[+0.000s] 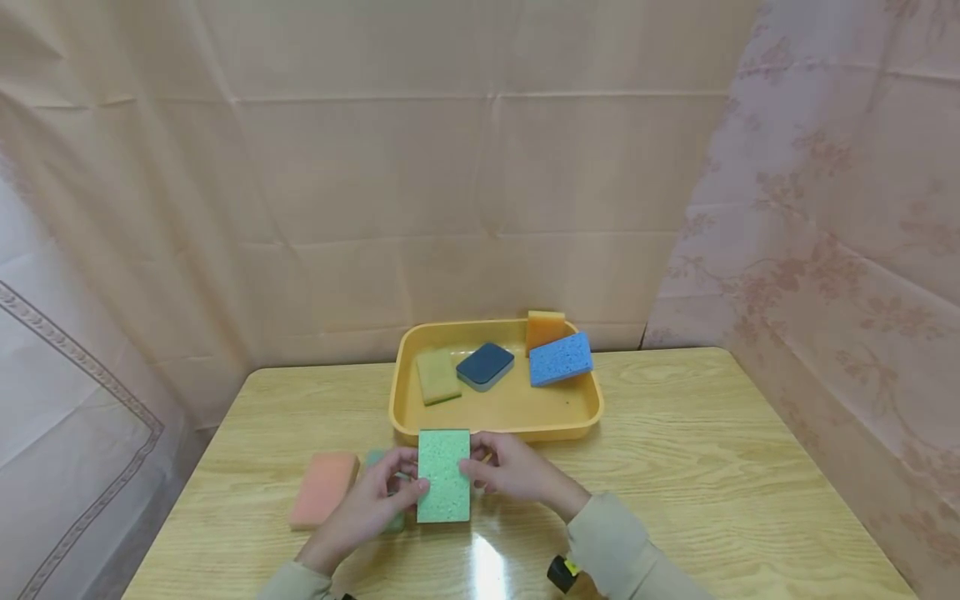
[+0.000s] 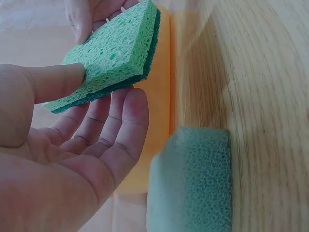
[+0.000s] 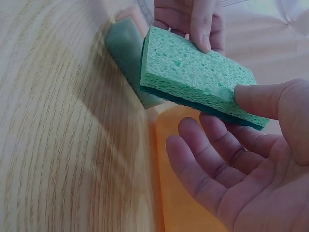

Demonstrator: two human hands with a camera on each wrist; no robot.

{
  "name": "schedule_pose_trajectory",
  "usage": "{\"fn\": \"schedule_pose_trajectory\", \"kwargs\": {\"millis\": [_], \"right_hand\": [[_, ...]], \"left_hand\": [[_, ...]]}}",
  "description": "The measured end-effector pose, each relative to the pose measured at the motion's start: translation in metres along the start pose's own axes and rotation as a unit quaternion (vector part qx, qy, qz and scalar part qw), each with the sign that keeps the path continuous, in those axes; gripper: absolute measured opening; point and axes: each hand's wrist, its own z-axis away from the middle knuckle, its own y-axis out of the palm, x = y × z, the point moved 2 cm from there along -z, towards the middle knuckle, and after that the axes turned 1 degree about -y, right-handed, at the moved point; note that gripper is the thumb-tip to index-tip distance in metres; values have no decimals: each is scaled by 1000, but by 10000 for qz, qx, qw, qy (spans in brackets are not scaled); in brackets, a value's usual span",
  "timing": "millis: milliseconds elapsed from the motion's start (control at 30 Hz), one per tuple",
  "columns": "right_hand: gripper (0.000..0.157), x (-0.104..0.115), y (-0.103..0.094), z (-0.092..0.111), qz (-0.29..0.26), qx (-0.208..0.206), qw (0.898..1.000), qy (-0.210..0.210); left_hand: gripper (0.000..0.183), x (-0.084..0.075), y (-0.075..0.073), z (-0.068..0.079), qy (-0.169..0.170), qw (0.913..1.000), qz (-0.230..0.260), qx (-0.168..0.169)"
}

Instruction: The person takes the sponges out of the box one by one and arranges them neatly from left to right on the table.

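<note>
A light green sponge (image 1: 444,479) with a dark green scouring layer underneath is held up in front of the yellow tray (image 1: 495,434). My left hand (image 1: 372,498) pinches its left edge, thumb on top and fingers below. On the opposite edge my right hand (image 1: 517,471) grips it the same way, as the right wrist view shows with the sponge (image 3: 198,72) between thumb and fingers. Partly hidden behind my left hand, a grey-green sponge (image 2: 193,179) lies on the table. To its left is a pink-orange sponge (image 1: 325,490).
Inside the tray are a yellow sponge (image 1: 438,375), a dark blue sponge (image 1: 486,365), a bright blue sponge (image 1: 561,359) leaning on the right rim, and an orange sponge (image 1: 545,328) standing in the back corner. Curtains hang behind the wooden table (image 1: 712,467).
</note>
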Motion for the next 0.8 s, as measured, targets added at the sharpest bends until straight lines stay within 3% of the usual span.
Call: {"fn": "schedule_pose_trajectory", "kwargs": {"millis": [300,800], "right_hand": [[24,-3,2,-2,105,37,9999,-80],[16,-8,6,-5,422,-1,9989,-186]], "left_hand": [[40,4,-2,-1,183,9991,-391,6],[40,7,-6,-2,162,9947,-1001,-195]]}}
